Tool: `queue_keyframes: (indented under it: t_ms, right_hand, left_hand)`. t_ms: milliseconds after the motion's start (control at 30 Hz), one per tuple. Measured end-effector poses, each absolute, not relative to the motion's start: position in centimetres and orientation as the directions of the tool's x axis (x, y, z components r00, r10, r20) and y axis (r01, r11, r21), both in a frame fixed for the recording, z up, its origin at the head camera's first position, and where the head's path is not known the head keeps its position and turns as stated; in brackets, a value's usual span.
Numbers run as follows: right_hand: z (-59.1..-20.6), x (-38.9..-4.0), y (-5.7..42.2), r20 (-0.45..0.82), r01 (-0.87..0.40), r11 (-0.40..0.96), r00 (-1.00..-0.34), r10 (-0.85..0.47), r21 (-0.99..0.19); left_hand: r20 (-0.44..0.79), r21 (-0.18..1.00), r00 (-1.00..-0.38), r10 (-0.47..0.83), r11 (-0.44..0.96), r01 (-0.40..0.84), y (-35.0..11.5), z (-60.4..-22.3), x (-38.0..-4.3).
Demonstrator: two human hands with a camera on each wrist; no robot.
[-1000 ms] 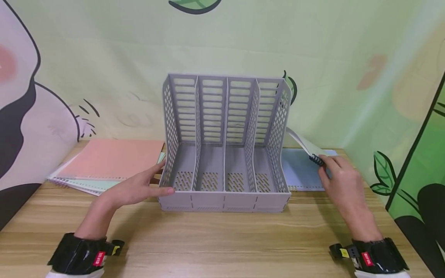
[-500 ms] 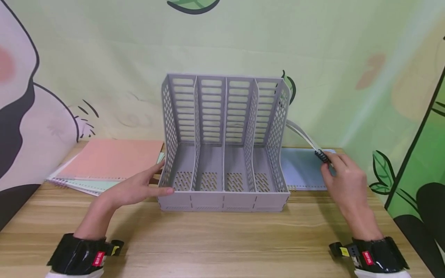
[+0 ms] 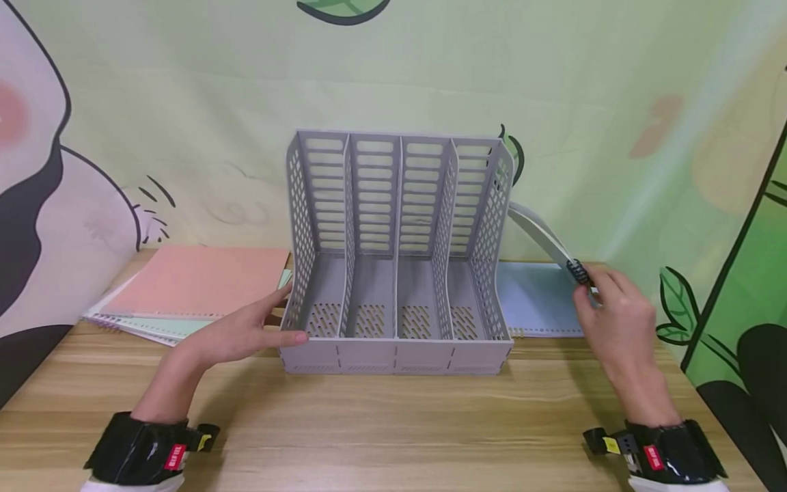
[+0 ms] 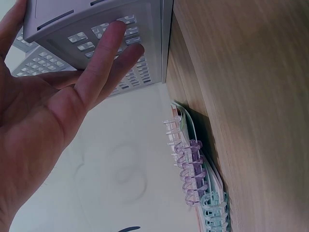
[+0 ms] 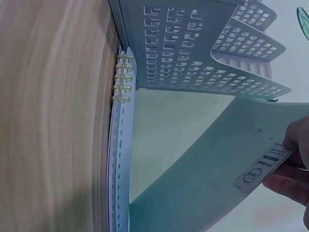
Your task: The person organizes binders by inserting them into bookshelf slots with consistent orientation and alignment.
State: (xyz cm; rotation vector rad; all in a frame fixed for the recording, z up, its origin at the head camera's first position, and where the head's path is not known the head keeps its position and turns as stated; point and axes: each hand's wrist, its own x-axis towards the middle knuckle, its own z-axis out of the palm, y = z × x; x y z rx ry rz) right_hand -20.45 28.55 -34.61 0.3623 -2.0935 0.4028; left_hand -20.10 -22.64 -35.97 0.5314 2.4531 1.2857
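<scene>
A grey file organizer (image 3: 396, 358) with several upright compartments stands in the middle of the table. My left hand (image 3: 236, 335) rests on its left front corner; in the left wrist view, straight fingers lie against the perforated side wall (image 4: 130, 63). To the right, my right hand (image 3: 619, 321) pinches a spiral notebook (image 3: 541, 236) by an end of its black binding. That notebook is raised and tilted above a blue notebook (image 3: 535, 307), its far part hidden behind the organizer. A printed label (image 5: 256, 171) shows on its cover in the right wrist view.
Left of the organizer lies a stack of spiral notebooks, with a pink one (image 3: 203, 280) on top and a mint one (image 3: 190, 328) below. A printed cloth wall (image 3: 393, 75) stands close behind the table (image 3: 393, 424).
My right hand has moved slightly right with the notebook, which is lifted higher and stands more edge-on. My left hand and the organizer stay in place.
</scene>
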Motion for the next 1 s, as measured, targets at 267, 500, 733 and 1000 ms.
queue_keyframes:
  t_ms: [267, 500, 733, 1000]
  right_hand:
    - [-34.2, -20.3, 28.4, 0.845, -0.408, 0.895, -0.530, -0.069, -0.183]
    - [-33.9, -20.1, 28.2, 0.855, -0.414, 0.884, -0.518, -0.032, -0.218]
    - [-33.5, -20.1, 28.3, 0.857, -0.414, 0.872, -0.515, 0.012, -0.261]
    - [-33.6, -20.1, 28.2, 0.863, -0.419, 0.868, -0.505, 0.022, -0.268]
  left_hand:
    - [-0.111, 0.835, -0.880, 0.461, 0.524, 0.169, -22.7, -36.0, -20.1]
    - [-0.112, 0.821, -0.885, 0.452, 0.544, 0.174, -22.7, -36.0, -20.0]
    - [-0.116, 0.825, -0.886, 0.449, 0.541, 0.166, -22.6, -35.9, -20.0]
    - [-0.108, 0.832, -0.879, 0.464, 0.526, 0.175, -22.6, -35.9, -20.0]
